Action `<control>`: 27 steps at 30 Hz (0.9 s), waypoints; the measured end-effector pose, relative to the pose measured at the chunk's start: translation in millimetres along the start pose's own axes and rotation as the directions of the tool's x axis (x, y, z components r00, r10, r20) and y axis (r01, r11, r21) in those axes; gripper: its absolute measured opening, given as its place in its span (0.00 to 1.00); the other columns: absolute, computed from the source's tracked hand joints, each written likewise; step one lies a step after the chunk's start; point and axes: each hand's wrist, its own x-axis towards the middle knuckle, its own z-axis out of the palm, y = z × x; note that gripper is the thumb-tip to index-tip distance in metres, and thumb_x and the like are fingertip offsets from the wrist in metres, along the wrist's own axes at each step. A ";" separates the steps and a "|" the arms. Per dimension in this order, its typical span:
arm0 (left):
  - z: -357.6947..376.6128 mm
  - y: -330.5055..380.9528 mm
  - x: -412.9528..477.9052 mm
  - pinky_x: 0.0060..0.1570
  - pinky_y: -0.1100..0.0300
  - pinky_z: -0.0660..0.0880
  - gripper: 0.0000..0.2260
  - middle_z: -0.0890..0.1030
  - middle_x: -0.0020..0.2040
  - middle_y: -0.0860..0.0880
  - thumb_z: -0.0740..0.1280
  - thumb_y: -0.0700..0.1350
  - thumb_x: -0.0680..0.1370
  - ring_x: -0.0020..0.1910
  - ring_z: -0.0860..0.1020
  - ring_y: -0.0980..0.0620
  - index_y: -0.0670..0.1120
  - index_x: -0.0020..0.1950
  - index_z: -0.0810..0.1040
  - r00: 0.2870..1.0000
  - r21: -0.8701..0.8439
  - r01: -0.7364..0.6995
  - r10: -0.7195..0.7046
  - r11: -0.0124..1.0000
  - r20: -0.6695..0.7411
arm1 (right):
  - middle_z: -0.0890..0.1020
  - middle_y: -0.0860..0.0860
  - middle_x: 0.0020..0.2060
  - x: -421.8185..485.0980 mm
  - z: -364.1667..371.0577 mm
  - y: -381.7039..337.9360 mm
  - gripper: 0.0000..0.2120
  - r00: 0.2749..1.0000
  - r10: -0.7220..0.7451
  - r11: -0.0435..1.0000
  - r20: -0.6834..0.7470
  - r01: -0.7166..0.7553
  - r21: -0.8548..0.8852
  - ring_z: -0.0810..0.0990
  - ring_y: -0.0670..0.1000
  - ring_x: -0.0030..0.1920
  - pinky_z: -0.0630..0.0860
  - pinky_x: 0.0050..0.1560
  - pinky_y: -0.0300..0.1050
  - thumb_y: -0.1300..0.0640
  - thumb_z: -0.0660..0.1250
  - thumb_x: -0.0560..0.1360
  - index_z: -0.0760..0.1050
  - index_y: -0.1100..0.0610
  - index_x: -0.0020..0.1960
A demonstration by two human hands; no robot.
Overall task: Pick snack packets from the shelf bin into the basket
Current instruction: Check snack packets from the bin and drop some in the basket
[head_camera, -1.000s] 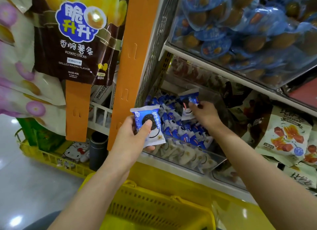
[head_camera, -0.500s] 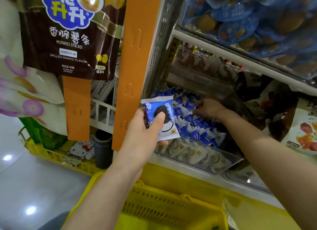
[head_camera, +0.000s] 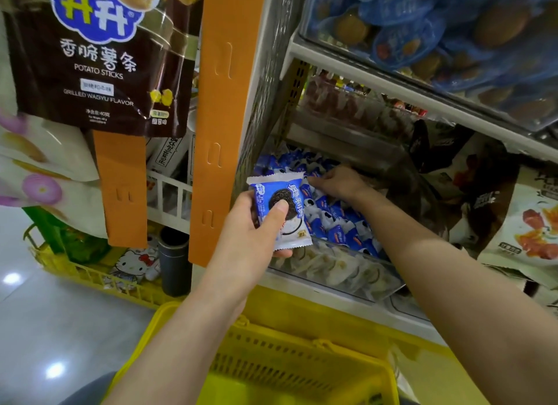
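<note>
Left hand [head_camera: 250, 238] fingers pinch 1 blue cookie packet [head_camera: 280, 211] before the shelf bin [head_camera: 347, 271], above the yellow basket [head_camera: 302, 344]; right hand [head_camera: 341, 182] rests on the bin's packet pile [head_camera: 338, 223] (grip: cannot tell).

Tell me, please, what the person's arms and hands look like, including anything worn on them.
Both the left hand and the right hand are bare: no gloves, rings or watch show. The left forearm and right forearm are also uncovered, with no sleeve visible up to the frame's edge. The left thumbnail looks short and unpainted.
</note>
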 end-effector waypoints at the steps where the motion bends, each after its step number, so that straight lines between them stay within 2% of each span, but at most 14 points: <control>1: 1.0 -0.4 0.0 0.29 0.71 0.73 0.12 0.77 0.40 0.53 0.61 0.48 0.78 0.36 0.79 0.55 0.48 0.61 0.72 1.000 0.007 0.000 0.000 1.000 0.000 | 0.80 0.64 0.52 0.6 2.4 1.3 0.27 1.000 -0.008 1.000 -0.016 0.008 0.007 0.78 0.58 0.40 0.68 0.34 0.42 0.43 0.64 0.75 0.76 0.68 0.57; 4: 2.3 0.3 0.1 0.30 0.69 0.75 0.12 0.78 0.43 0.52 0.61 0.48 0.78 0.36 0.79 0.56 0.48 0.61 0.72 1.000 0.029 0.006 -0.006 1.000 0.004 | 0.80 0.64 0.52 -1.5 3.1 6.2 0.25 0.999 -0.031 1.000 -0.011 0.031 -0.007 0.78 0.59 0.50 0.71 0.45 0.46 0.42 0.61 0.76 0.76 0.66 0.51; 6: 2.1 1.3 -0.6 0.33 0.66 0.78 0.12 0.79 0.46 0.52 0.62 0.47 0.79 0.36 0.80 0.59 0.49 0.62 0.72 1.000 0.036 0.012 -0.012 0.999 0.011 | 0.79 0.63 0.51 -4.7 1.2 7.7 0.25 0.999 -0.046 0.998 -0.001 0.046 -0.038 0.78 0.59 0.52 0.71 0.48 0.48 0.42 0.57 0.78 0.76 0.66 0.51; 9: 1.9 3.2 -3.4 0.32 0.66 0.78 0.12 0.80 0.48 0.50 0.62 0.47 0.78 0.36 0.80 0.60 0.50 0.62 0.72 1.000 0.030 0.014 -0.015 0.999 0.026 | 0.77 0.61 0.39 -16.7 -3.9 5.0 0.26 0.995 -0.070 0.998 -0.069 0.070 -0.002 0.77 0.57 0.41 0.70 0.46 0.50 0.45 0.53 0.80 0.76 0.67 0.49; 11: 2.1 4.5 -6.3 0.30 0.69 0.75 0.12 0.80 0.49 0.50 0.62 0.47 0.78 0.36 0.81 0.57 0.50 0.62 0.72 0.999 0.025 0.007 -0.008 1.000 0.037 | 0.76 0.59 0.37 -31.1 -10.1 0.6 0.23 0.973 -0.123 0.987 -0.193 0.140 0.076 0.77 0.57 0.39 0.72 0.45 0.50 0.48 0.53 0.81 0.75 0.66 0.47; 13: 2.1 4.8 -9.3 0.29 0.71 0.74 0.12 0.81 0.49 0.50 0.63 0.48 0.78 0.37 0.81 0.57 0.50 0.61 0.72 0.999 0.026 0.002 -0.003 1.000 0.048 | 0.80 0.57 0.43 -54.1 -15.9 -5.3 0.16 0.926 -0.190 0.940 -0.327 0.268 0.211 0.79 0.56 0.41 0.75 0.50 0.52 0.50 0.53 0.81 0.74 0.59 0.46; 16: 1.7 2.4 -13.8 0.33 0.68 0.77 0.12 0.81 0.50 0.52 0.63 0.47 0.78 0.44 0.81 0.56 0.51 0.61 0.73 0.997 0.063 0.002 -0.006 0.998 0.073 | 0.80 0.47 0.43 -104.8 -15.5 -12.8 0.12 0.876 -0.278 0.813 -0.394 0.433 0.389 0.78 0.47 0.43 0.76 0.53 0.54 0.49 0.54 0.80 0.74 0.51 0.48; 18: 1.8 -1.1 -17.7 0.38 0.64 0.79 0.11 0.81 0.52 0.53 0.63 0.46 0.78 0.46 0.80 0.58 0.51 0.60 0.73 0.995 0.099 -0.020 0.010 0.995 0.100 | 0.80 0.44 0.41 -139.3 -5.5 -10.8 0.11 0.879 -0.337 0.789 -0.336 0.459 0.409 0.78 0.45 0.43 0.76 0.51 0.51 0.47 0.55 0.79 0.75 0.49 0.49; 21: 2.1 -6.6 -25.8 0.43 0.73 0.74 0.11 0.80 0.53 0.56 0.63 0.44 0.78 0.48 0.78 0.67 0.52 0.60 0.72 0.983 0.168 -0.073 0.043 0.983 0.178 | 0.81 0.46 0.40 -178.0 10.4 -2.2 0.07 0.895 -0.358 0.746 -0.265 0.445 0.496 0.80 0.47 0.43 0.78 0.46 0.46 0.50 0.62 0.77 0.76 0.49 0.50; 24: 1.8 -13.2 -34.3 0.51 0.68 0.75 0.13 0.80 0.55 0.53 0.65 0.42 0.76 0.52 0.78 0.62 0.49 0.61 0.72 0.966 0.228 -0.054 -0.007 0.972 0.257 | 0.82 0.50 0.39 -193.1 18.0 10.7 0.05 0.901 -0.345 0.728 -0.263 0.434 0.531 0.79 0.47 0.40 0.77 0.41 0.41 0.53 0.64 0.76 0.78 0.52 0.47; 27: 4.3 -17.5 -42.3 0.45 0.70 0.75 0.15 0.80 0.53 0.51 0.67 0.39 0.75 0.49 0.79 0.60 0.47 0.61 0.72 0.960 0.230 -0.047 -0.020 0.972 0.280 | 0.80 0.49 0.33 -198.5 28.4 20.0 0.06 0.943 -0.257 0.689 -0.213 0.333 0.644 0.76 0.42 0.34 0.75 0.34 0.38 0.56 0.64 0.76 0.77 0.51 0.41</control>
